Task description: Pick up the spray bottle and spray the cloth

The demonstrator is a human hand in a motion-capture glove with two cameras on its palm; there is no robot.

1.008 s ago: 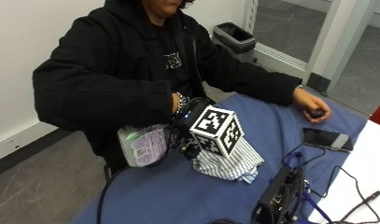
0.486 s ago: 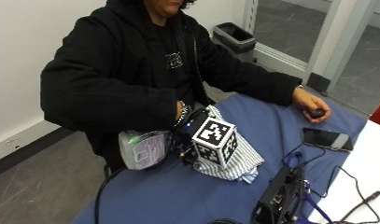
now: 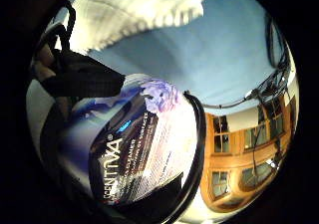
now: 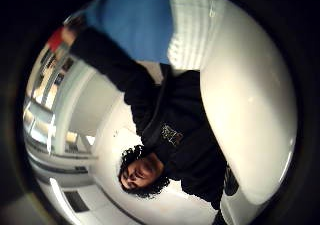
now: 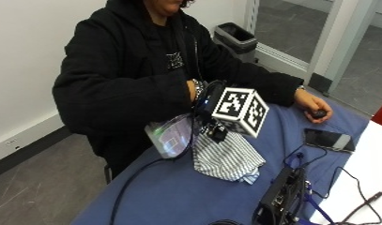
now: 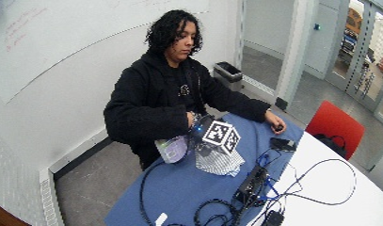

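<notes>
In the outside view my gloved right hand (image 5: 205, 104) grips the spray bottle (image 5: 171, 138), a see-through bottle with a purple label, and holds it tilted above the table's near-left edge. The striped cloth (image 5: 228, 157) lies crumpled on the blue table (image 5: 178, 197), just beside and below the hand. The little finger side palm view is largely filled by the bottle's label (image 3: 134, 154), with the cloth (image 3: 134, 15) beyond it. The bottle's white body (image 4: 245, 110) shows close in the thumb side view. The nozzle is hidden.
The person's bare left hand (image 5: 312, 105) rests on the far side of the table over a small black object. A phone (image 5: 328, 139) lies beside it. A black box (image 5: 278, 199) with cables sits at the near right. A bin (image 5: 237, 37) stands behind.
My right hand has risen and moved towards the cloth, carrying the bottle with it. The cloth and the left hand have stayed put.
</notes>
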